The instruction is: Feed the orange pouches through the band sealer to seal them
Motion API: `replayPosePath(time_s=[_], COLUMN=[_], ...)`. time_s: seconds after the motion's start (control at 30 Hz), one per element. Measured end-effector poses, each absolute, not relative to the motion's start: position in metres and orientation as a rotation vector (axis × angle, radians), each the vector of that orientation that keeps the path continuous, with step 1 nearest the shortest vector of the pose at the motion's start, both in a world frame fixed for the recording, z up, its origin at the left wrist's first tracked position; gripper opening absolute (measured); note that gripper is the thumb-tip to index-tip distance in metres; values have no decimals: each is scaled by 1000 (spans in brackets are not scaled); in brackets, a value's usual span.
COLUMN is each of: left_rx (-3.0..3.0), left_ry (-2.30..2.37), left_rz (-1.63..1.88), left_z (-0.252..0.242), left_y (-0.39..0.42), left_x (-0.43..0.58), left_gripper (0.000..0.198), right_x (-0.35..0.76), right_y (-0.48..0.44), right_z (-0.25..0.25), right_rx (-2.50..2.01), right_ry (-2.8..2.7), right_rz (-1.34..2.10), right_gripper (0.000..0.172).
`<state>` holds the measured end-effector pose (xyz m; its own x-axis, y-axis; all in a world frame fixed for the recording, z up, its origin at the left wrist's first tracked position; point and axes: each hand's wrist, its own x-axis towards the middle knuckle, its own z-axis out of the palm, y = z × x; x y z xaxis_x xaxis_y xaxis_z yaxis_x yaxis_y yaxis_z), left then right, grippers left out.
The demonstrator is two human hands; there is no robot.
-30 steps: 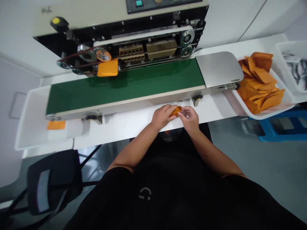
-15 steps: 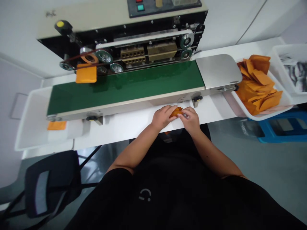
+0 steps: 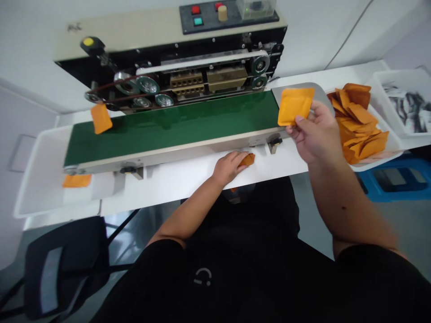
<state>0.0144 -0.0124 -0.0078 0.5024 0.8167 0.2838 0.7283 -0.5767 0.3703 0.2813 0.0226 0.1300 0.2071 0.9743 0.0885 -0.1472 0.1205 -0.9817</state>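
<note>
Pinched in my right hand (image 3: 318, 132) is an orange packet (image 3: 295, 106), raised above the metal plate (image 3: 321, 92) at the right end of the green conveyor belt (image 3: 188, 117). My left hand (image 3: 230, 168) is closed around more orange packets (image 3: 248, 159) near the front of the white table; the fingers hide most of them. Another orange packet (image 3: 101, 119) hangs tilted at the left end of the band sealing machine's rollers, over the belt. One orange packet (image 3: 77, 181) shows through the wall of the left bin.
A white bin (image 3: 393, 154) heaped with orange packets stands at the right, beside a second bin (image 3: 380, 80) of silvery-black sachets. Another white bin (image 3: 25, 197) sits under the belt's left end. Below are a black chair (image 3: 77, 237) and a blue stool (image 3: 373, 188).
My right hand has moved up and right from my left hand, taking one orange packet with it. The packet at the rollers has shifted left and tilted. My left hand has stayed in place.
</note>
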Motion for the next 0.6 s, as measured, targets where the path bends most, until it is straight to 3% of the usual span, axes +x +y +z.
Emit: replayPosePath(time_s=[0.2,0.6], left_rx=[2541,2562], left_ry=[1318,1294], left_rz=[643,652], left_z=[-6,-9], left_y=[-13,-12], left_x=[15,15], left_gripper=[54,53], right_x=[285,259], right_y=[93,150], right_z=[157,141], right_rx=[-1382,-1366], right_ry=[-928,-899], right_rz=[1049,1147], right_gripper=[28,34])
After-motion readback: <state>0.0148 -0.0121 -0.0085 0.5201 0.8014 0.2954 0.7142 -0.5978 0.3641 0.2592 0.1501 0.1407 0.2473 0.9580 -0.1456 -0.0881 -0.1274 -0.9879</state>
